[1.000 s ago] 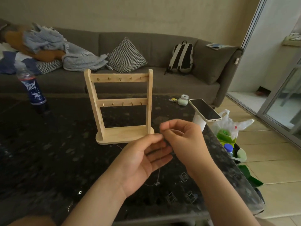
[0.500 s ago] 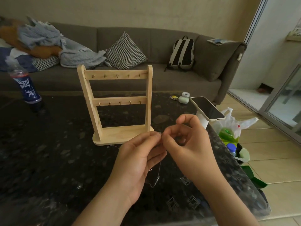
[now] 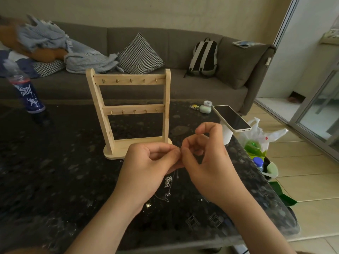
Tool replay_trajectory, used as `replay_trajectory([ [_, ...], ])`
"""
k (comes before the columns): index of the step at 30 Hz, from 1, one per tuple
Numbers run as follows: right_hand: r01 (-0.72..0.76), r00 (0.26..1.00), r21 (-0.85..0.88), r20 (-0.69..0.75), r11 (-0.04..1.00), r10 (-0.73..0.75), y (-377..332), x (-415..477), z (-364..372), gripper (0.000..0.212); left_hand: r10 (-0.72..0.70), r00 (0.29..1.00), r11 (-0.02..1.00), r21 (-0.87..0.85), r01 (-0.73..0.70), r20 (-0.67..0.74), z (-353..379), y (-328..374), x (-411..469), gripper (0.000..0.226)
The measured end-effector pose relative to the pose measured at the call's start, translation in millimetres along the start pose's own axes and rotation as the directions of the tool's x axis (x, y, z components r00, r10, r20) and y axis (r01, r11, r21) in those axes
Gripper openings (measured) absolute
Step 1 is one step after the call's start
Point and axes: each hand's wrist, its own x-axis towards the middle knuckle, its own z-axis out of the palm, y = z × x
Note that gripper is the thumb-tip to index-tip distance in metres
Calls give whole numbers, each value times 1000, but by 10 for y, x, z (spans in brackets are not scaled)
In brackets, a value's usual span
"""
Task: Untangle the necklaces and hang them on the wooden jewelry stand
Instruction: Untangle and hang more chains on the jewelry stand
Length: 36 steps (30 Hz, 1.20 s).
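Looking through the head view, we find the job barely begun. The wooden jewelry stand (image 3: 128, 110) is upright on the dark tabletop (image 3: 55, 171), and the hooks (image 3: 130, 81) on both bars are bare. The necklaces (image 3: 168, 181) hang as a thin silver tangle below the spot where the two hands meet, with the lower loops trailing onto the tabletop between the wrists.

The left hand (image 3: 146, 167) and right hand (image 3: 207, 167) are just in front of the stand's base, tips touching. The left fingers (image 3: 170, 153) are curled in, thumb against forefinger, pinching the chain at its top. The right ones pinch at the same spot, with one finger crooked above. The chain is too fine for us to tell exactly where each pinch lies.

We judge the untangling under way but not done. The links below look bunched, so every necklace is yet to be freed and hung.

A phone (image 3: 231, 118) sits propped at the right edge, a bottle (image 3: 27, 92) stands far left, and a plastic bag (image 3: 260, 136) lies on the floor. A sofa with a backpack (image 3: 204, 57) is behind. Nothing lies between hands and stand; the hindrance, we think, is the hair-thin chain against a dark, speckled surface.
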Motion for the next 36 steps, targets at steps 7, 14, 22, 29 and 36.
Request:
replay_trajectory([
  [7, 11, 996, -9, 87, 1000, -10, 44, -37, 31, 34, 66, 997, 977, 202, -74, 46, -75, 9, 34, 12],
  [14, 107, 977, -113, 195, 988, -84, 56, -30, -9, 29, 224, 973, 842, 493, -218, 49, -84, 5, 38, 4],
  [22, 161, 940, -228, 330, 960, -80, 35, -14, -26, 29, 243, 964, 757, 600, -258, 108, -107, -2, 36, 5],
  [29, 75, 958, -102, 283, 992, -44, 60, -23, 24, 20, 229, 970, 846, 478, -237, 76, -100, 3, 43, 14],
  [36, 1, 957, 43, 291, 999, -14, -15, -28, 14, 18, 157, 982, 905, 381, -187, 109, -150, 27, 61, 12],
])
